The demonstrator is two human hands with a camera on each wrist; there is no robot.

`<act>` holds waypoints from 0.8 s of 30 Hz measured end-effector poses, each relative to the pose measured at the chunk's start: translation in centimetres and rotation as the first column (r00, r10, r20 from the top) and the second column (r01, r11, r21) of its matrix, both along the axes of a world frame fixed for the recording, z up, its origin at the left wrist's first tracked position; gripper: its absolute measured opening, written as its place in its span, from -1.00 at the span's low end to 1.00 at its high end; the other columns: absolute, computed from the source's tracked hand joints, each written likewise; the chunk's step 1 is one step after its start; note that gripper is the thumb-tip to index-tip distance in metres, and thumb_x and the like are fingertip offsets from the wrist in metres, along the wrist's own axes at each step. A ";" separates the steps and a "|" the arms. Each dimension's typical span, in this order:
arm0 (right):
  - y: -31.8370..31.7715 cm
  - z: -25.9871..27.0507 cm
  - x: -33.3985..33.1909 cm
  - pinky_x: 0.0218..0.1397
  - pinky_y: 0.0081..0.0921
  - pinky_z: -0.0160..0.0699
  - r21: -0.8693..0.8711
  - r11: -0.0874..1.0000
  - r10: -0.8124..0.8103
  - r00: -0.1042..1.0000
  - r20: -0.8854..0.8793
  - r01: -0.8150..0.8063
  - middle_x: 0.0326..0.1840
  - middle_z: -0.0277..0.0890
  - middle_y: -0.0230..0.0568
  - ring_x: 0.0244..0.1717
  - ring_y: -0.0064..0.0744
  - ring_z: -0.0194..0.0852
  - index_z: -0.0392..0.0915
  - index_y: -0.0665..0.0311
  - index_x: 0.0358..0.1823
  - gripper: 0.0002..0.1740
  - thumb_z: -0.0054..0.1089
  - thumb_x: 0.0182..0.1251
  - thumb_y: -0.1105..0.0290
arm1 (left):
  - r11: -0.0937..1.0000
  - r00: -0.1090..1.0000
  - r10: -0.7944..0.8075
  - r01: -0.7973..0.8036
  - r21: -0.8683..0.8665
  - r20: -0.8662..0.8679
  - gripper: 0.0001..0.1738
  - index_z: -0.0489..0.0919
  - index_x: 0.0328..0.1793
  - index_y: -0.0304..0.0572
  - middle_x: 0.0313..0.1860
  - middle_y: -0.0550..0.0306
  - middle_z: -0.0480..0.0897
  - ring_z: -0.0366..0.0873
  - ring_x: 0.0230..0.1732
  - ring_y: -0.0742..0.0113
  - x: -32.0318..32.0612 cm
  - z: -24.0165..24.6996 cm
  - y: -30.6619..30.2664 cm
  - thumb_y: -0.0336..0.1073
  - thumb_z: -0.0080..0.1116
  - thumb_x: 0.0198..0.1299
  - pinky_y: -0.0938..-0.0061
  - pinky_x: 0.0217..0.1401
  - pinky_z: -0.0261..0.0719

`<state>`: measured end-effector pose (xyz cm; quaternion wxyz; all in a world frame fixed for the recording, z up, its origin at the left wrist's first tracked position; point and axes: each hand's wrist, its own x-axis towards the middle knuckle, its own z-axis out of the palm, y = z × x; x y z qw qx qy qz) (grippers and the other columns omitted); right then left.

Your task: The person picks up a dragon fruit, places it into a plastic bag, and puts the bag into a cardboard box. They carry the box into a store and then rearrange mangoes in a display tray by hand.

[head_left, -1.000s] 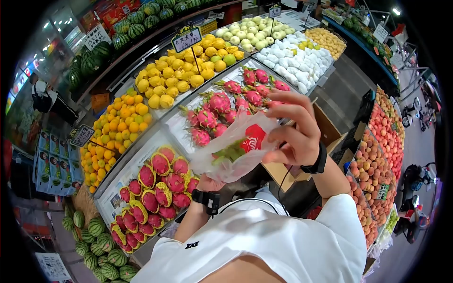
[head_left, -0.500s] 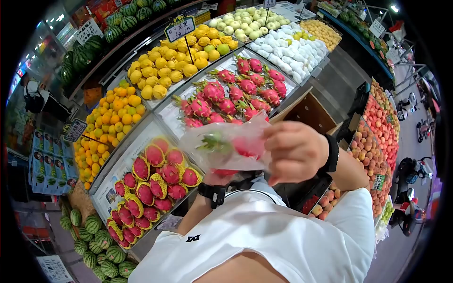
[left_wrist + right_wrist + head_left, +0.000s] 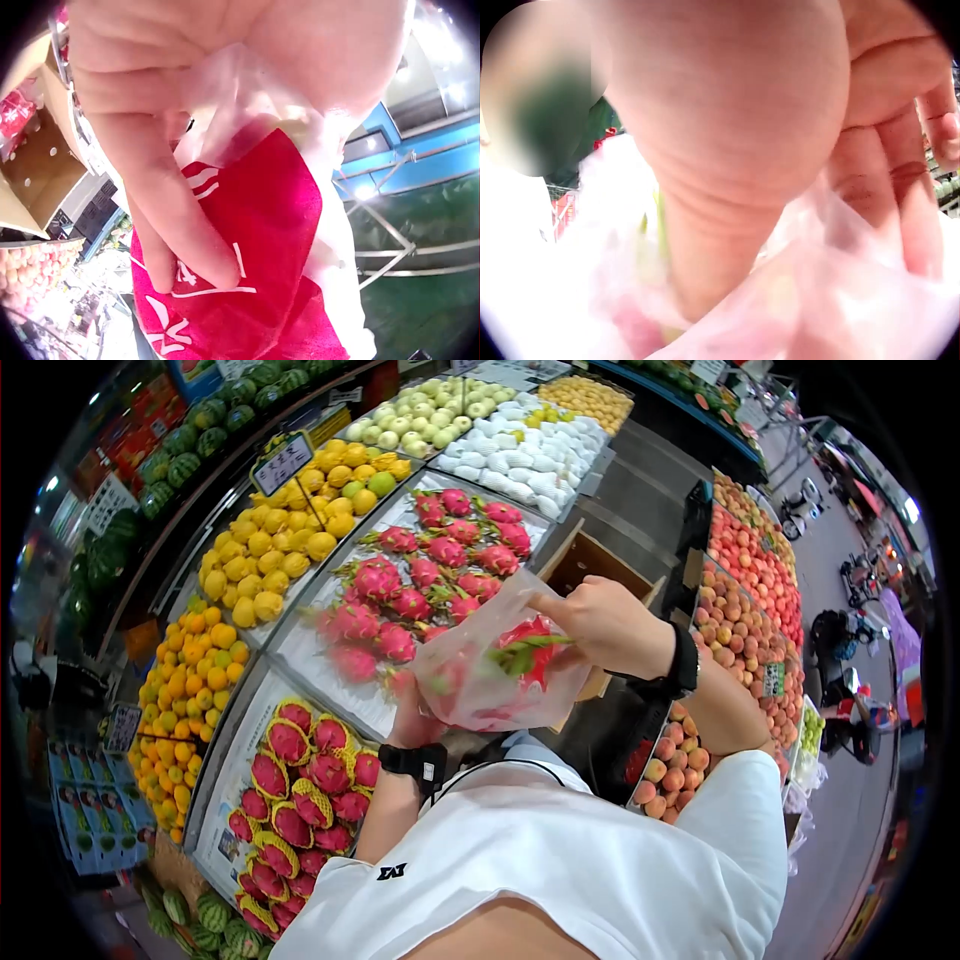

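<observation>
A thin translucent plastic bag (image 3: 470, 670) with red print hangs in front of the white shirt. Pink fruit shows through its film, along with green leaf tips (image 3: 520, 656) like those of a dragon fruit. With thumb and fingers, my right hand (image 3: 618, 628) pinches the bag's upper right side; in the right wrist view the thumb (image 3: 720, 255) presses into the film. My left hand (image 3: 408, 718) holds the lower left of the bag, its fingers (image 3: 176, 202) bent over the red print in the left wrist view.
Loose dragon fruits (image 3: 425, 572) lie on a paper-lined tray ahead, and netted ones (image 3: 290, 825) fill the tray at left. Yellow fruits (image 3: 255, 550) and oranges (image 3: 190, 690) sit beyond. A cardboard box (image 3: 590, 560) stands behind my right hand, with peaches (image 3: 735, 620) farther right.
My right hand has gone from spread fingers beside the bag to pinching its upper side. The bag now hangs more upright, my left hand still on it, and the head view has swung right.
</observation>
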<state>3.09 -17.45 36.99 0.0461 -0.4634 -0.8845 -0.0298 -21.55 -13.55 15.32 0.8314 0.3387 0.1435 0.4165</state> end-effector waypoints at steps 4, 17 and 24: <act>0.2 -2.4 2.4 -0.28 -0.28 0.42 -0.231 0.968 -0.077 0.992 0.102 0.099 -0.55 0.48 -0.11 -0.38 -0.06 0.50 0.49 0.35 -0.28 -0.52 0.42 -0.18 0.19 | 0.993 0.996 -0.087 0.086 -0.077 -0.007 -0.14 0.10 0.46 -0.16 0.35 0.03 0.32 0.25 0.38 0.12 1.6 -0.6 1.6 0.35 -0.28 0.25 0.16 0.40 0.23; 1.0 -16.1 5.8 0.08 -0.48 0.40 -0.429 0.901 -0.433 0.055 -0.900 0.066 -0.04 0.49 -0.25 -0.02 -0.47 0.42 0.48 0.29 -0.01 -0.56 0.36 0.01 0.50 | 0.997 0.971 -0.018 0.000 -0.073 -0.239 -0.38 0.15 0.43 -0.09 0.30 0.13 0.35 0.32 0.30 0.27 8.2 0.2 7.3 0.12 -0.28 0.40 0.31 0.25 0.40; 2.9 -15.9 10.8 -0.29 -0.64 0.43 -0.488 0.840 -0.522 0.102 -0.847 0.237 -0.36 0.54 -0.39 -0.40 -0.63 0.45 0.53 0.37 -0.06 -0.66 0.21 0.07 0.56 | 0.995 0.954 0.065 -0.084 -0.055 -0.292 -0.53 0.30 0.31 -0.20 0.16 0.14 0.49 0.47 0.13 0.33 10.3 -1.4 11.4 -0.09 -0.18 0.42 0.38 0.10 0.52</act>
